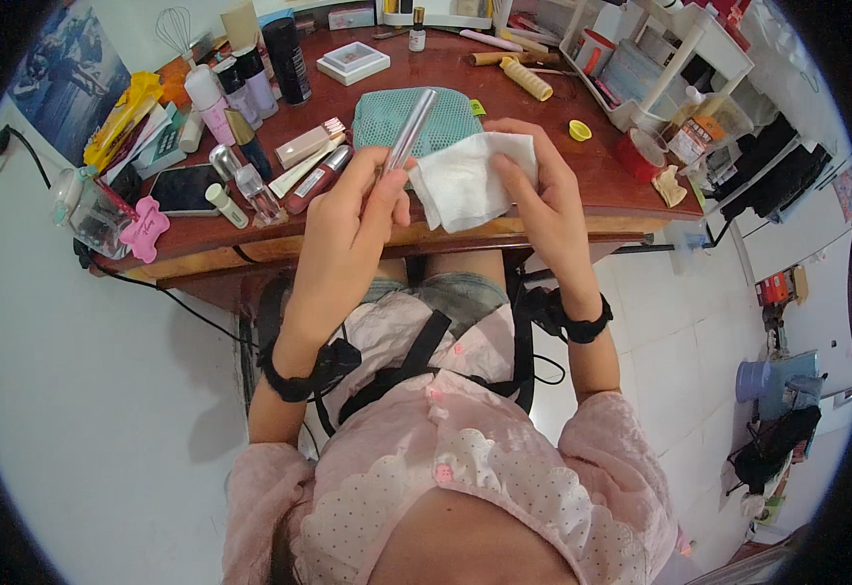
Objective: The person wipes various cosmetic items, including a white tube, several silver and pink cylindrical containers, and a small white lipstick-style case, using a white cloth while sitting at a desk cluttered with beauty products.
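Observation:
My left hand (348, 219) is closed around a slim, shiny silver tube (414, 125), its upper end pointing up and away to the right. I cannot make out exactly what kind of tube it is. Between the thumb and fingers of my right hand (551, 200) is a folded white tissue (463, 185), which hangs toward the left hand. The tissue's left edge comes close to the left fingertips; whether they touch it is unclear. Behind both hands, a teal mesh pouch (372, 119) lies on the reddish-brown desk (611, 190), partly covered by the tube and tissue.
Left of my hands stand several cosmetic bottles (234, 93), a phone (184, 189) and a glass jar (80, 205). A white square case (353, 62) and a small bottle (417, 31) sit farther back. Rightward are a yellow roller (526, 80), a yellow cap (579, 130) and a white rack (684, 73).

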Demonstrator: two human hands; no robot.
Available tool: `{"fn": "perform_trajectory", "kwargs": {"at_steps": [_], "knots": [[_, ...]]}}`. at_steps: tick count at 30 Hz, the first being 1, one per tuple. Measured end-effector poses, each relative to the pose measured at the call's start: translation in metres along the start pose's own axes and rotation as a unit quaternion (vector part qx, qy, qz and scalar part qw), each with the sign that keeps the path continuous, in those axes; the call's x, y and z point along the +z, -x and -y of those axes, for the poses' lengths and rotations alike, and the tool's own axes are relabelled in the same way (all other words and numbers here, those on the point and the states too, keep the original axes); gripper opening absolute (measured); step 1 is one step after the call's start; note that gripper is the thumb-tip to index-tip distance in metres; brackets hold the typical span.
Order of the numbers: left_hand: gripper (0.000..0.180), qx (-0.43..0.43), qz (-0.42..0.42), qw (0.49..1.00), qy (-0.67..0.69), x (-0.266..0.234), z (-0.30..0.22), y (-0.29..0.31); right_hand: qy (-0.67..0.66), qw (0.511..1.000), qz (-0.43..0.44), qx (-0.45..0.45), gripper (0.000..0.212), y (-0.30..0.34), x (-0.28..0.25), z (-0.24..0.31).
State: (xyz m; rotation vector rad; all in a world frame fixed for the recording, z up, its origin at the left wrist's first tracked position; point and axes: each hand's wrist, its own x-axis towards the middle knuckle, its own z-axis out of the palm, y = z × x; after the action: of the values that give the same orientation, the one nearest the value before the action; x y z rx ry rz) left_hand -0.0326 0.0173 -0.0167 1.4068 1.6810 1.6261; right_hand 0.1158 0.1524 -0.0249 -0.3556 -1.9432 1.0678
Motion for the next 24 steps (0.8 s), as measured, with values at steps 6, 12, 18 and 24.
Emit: {"fn": "perform_trajectory", "kwargs": {"at_steps": [6,12,18,24], "knots": [[0.012,0.009,0.074,0.997,-0.026,-0.001,-0.011,0.009,-0.112,0.990,-0.033,0.079,0.016,0.002,0.001,0.003],[0.017,0.056,0.052,0.992,-0.098,0.004,-0.003,0.012,-0.261,0.953,-0.128,0.086,0.019,0.005,0.001,0.019],[0.013,0.064,0.048,0.993,-0.093,0.007,-0.009,0.010,-0.492,0.857,0.056,0.141,0.026,0.006,-0.012,0.020],[0.018,0.137,0.042,0.987,-0.072,0.012,0.005,0.009,-0.384,0.910,0.102,0.120,0.028,0.008,-0.015,-0.008]]}}
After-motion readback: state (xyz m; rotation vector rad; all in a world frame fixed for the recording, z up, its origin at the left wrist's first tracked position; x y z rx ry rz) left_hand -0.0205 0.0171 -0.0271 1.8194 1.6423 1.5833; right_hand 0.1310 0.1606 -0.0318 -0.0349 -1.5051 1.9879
